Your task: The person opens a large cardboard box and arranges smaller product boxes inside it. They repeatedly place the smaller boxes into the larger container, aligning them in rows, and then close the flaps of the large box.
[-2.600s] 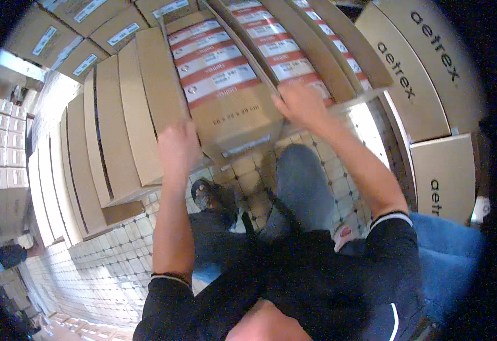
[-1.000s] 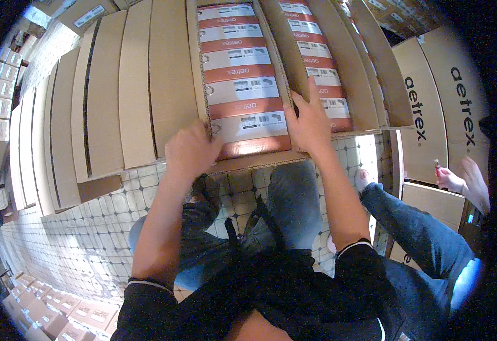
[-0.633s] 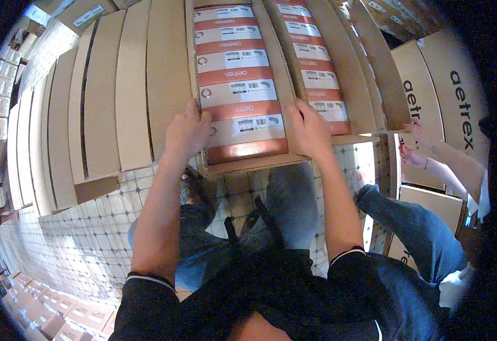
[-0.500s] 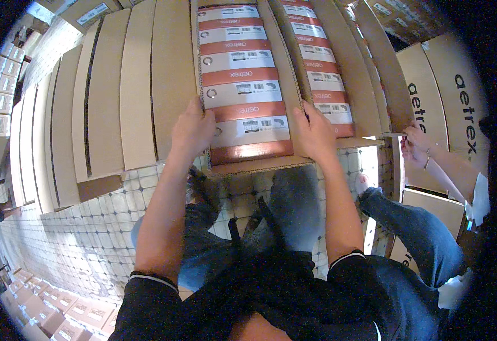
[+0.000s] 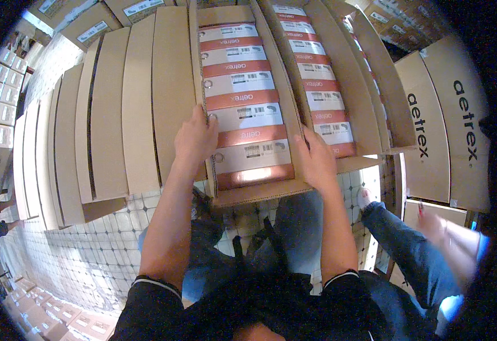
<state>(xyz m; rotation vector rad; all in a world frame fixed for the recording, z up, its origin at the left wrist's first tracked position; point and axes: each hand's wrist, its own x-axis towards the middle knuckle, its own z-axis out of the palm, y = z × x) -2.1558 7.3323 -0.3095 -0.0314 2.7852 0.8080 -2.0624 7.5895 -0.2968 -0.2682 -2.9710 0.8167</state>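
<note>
An open brown cardboard carton (image 5: pixel 254 192) stands in front of me, filled with a row of several white and orange boxes. My left hand (image 5: pixel 196 138) presses against the left side of the nearest white and orange box (image 5: pixel 252 162). My right hand (image 5: pixel 315 158) grips the right side of that same box, at the carton's right wall. The box sits at the near end of the row, level with the others.
Closed brown cartons (image 5: pixel 117 108) stand packed to the left; a second open carton (image 5: pixel 322 85) of similar boxes lies to the right. Large printed cartons (image 5: pixel 447 125) stand at far right. Another person's leg (image 5: pixel 402 250) and blurred hand (image 5: pixel 447 238) are at lower right. The floor (image 5: pixel 78 250) is tiled.
The box has gone from held above the cartons into the near end of the row. Both my hands have slid to its sides. The other person's hand has dropped lower at right.
</note>
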